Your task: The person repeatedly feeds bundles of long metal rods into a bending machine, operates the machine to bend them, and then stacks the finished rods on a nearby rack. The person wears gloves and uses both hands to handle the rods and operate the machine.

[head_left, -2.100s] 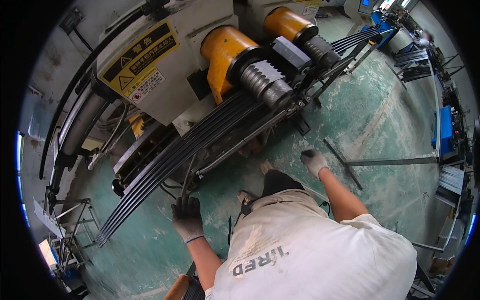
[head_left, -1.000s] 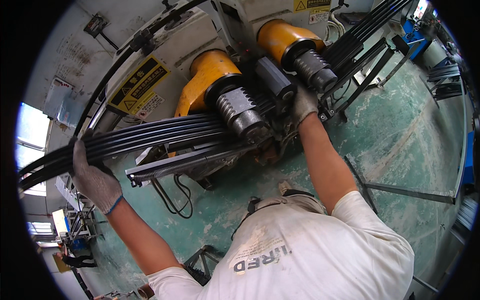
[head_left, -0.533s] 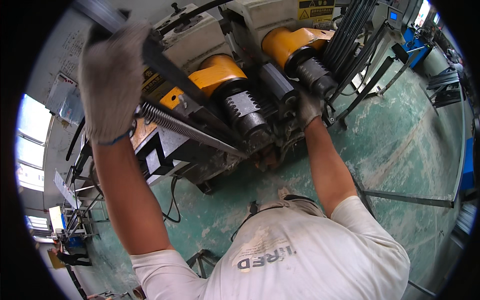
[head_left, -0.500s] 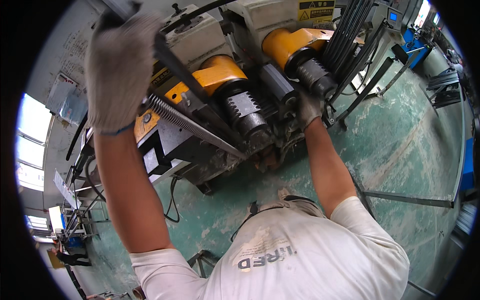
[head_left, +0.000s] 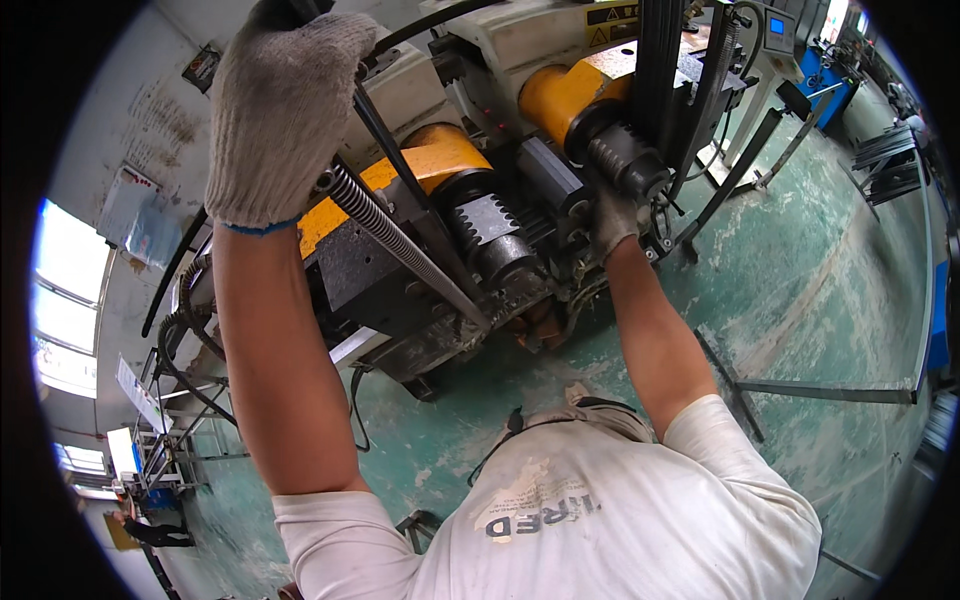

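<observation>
My left hand (head_left: pixel 285 125), in a knitted work glove, is raised at the upper left, its fingers closed round a dark metal bar (head_left: pixel 392 135). The bar slants down toward the machine's front. Beside it runs a rod with a coil spring (head_left: pixel 395 235). My right hand (head_left: pixel 612 222), also gloved, reaches in under the right toothed dark roller (head_left: pixel 625 160), next to a dark block-shaped bar (head_left: pixel 553 172); its fingers are hidden by machine parts. A second toothed roller (head_left: pixel 490 225) sits to the left, below a yellow machine arm (head_left: pixel 437 160).
Tall dark bars (head_left: pixel 660 70) stand at the machine's right, close to my right hand. A control box with a blue screen (head_left: pixel 779 30) is beyond them. A metal frame rail (head_left: pixel 825 392) crosses the green floor (head_left: pixel 800 290) at right. Cables hang at left.
My left hand has shifted right, with the bar in it. The dark bars at the machine's right have swung from a lean to nearly upright. My right hand stays by the right roller.
</observation>
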Demonstrator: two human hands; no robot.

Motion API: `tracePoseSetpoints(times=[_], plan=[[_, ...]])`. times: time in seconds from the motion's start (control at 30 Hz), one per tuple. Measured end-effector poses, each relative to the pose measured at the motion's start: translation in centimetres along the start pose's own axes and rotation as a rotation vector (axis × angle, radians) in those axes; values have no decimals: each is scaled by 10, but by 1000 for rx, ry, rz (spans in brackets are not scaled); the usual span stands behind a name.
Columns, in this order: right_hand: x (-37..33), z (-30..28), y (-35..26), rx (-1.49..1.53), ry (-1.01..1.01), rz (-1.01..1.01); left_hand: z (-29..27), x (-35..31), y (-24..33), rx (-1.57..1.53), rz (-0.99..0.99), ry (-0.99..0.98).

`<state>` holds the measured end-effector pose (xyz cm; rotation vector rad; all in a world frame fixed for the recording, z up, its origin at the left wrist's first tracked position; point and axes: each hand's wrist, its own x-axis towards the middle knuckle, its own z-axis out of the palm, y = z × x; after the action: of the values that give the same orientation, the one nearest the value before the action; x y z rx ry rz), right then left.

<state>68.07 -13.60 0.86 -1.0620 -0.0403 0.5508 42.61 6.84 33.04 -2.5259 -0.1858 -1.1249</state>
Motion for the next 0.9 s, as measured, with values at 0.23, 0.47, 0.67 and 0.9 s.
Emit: tracePoseSetpoints(times=[0.23,0.47,0.67,0.9], plan=[[-6,-2,-4,-110,5,21,-2,1,5,-268,-209,-40],[-2,-4,0,-108,3,-67,-12,9,20,93,-93,-124],[-2,-4,4,-85,-23,-75,-9,8,12,139,63,-45],[13,-13,16,-142,-34,-107,-7,5,-1,220,111,-60]])
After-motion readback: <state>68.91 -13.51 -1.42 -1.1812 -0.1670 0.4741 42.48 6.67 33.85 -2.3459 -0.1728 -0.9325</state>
